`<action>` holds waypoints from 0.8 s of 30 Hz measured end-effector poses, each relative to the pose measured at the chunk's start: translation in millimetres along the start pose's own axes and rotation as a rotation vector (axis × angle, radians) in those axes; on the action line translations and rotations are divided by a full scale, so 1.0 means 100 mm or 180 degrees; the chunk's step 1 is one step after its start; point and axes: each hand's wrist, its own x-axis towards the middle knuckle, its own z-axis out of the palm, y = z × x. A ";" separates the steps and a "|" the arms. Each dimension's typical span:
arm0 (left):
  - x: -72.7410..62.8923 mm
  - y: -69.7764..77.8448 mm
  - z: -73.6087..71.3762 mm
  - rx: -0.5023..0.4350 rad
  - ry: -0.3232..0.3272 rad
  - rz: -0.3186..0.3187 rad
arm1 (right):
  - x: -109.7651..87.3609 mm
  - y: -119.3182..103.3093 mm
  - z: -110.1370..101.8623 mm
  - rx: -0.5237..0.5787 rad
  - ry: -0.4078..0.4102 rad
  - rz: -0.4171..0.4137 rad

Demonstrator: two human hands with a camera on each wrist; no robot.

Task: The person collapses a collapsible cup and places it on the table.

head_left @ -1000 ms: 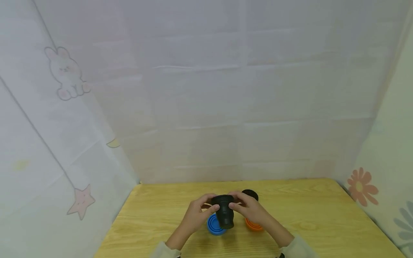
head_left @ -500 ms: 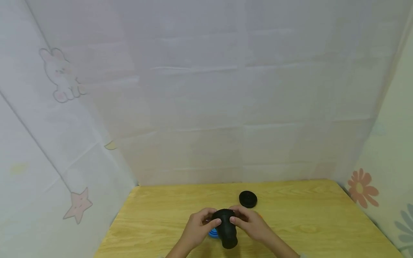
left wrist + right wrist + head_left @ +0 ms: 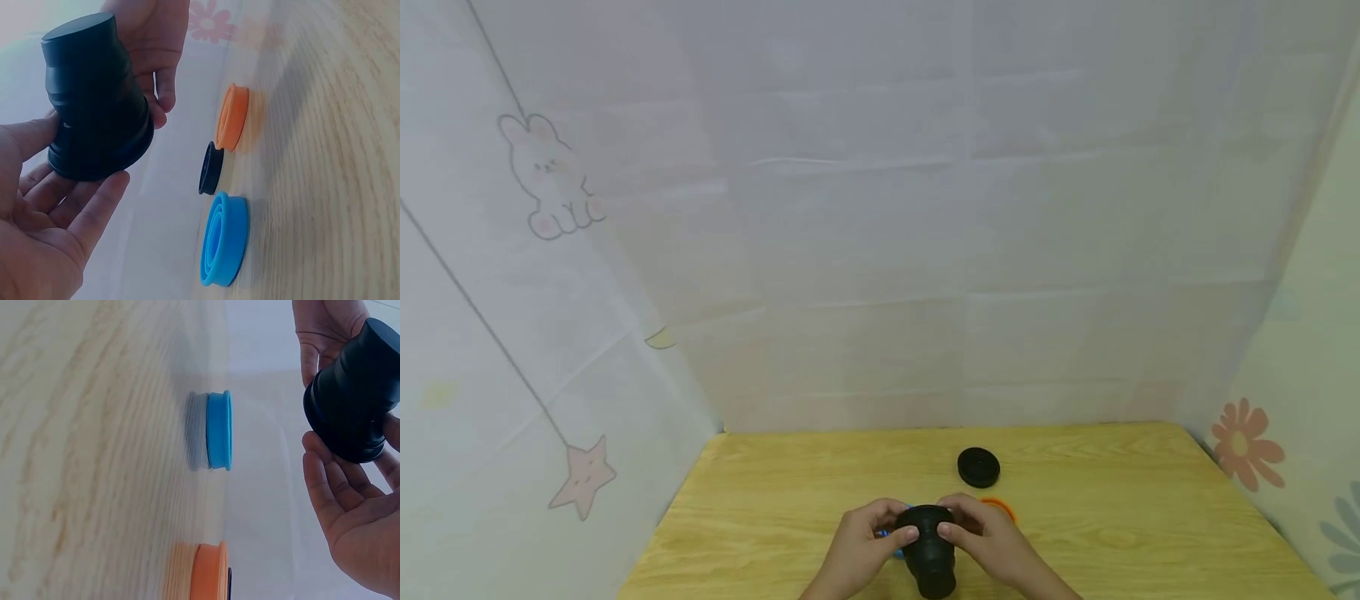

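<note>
A black collapsible cup (image 3: 931, 557), drawn out to its stepped, tapering length, is held above the table between both hands. My left hand (image 3: 867, 543) grips its wide rim from the left, thumb on the near side and fingers behind. On the opposite side my right hand (image 3: 992, 543) holds the same rim in a like way. In the left wrist view the narrow base of the black cup (image 3: 87, 81) points up and away from the rim. A blue collapsed cup (image 3: 224, 240) lies under the hands, mostly covered by them in the head view.
An orange collapsed cup (image 3: 1001, 508) lies behind the right hand, partly hidden. Farther back sits a black round collapsed piece (image 3: 978, 467). The wooden table (image 3: 760, 500) ends at a pale sheet wall (image 3: 865, 250), with more sheeting on both sides.
Both hands have moved nearer the body with the black cup, lower in the head view. The black round piece at the back, earlier partly covered by the right hand, now shows fully.
</note>
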 end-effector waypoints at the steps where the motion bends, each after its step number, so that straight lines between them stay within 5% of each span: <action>1: -0.01 0.01 0.01 -0.0005 -0.0001 -0.0006 | -0.01 -0.01 0.00 -0.0011 -0.0003 -0.0009; 14: -0.07 -0.02 0.05 0.0034 -0.0083 -0.0074 | -0.11 -0.04 0.02 -0.0068 -0.0034 0.0124; 24: -0.11 -0.01 0.15 -0.0290 -0.0078 0.0017 | -0.19 -0.06 0.03 -0.0021 0.0072 0.0262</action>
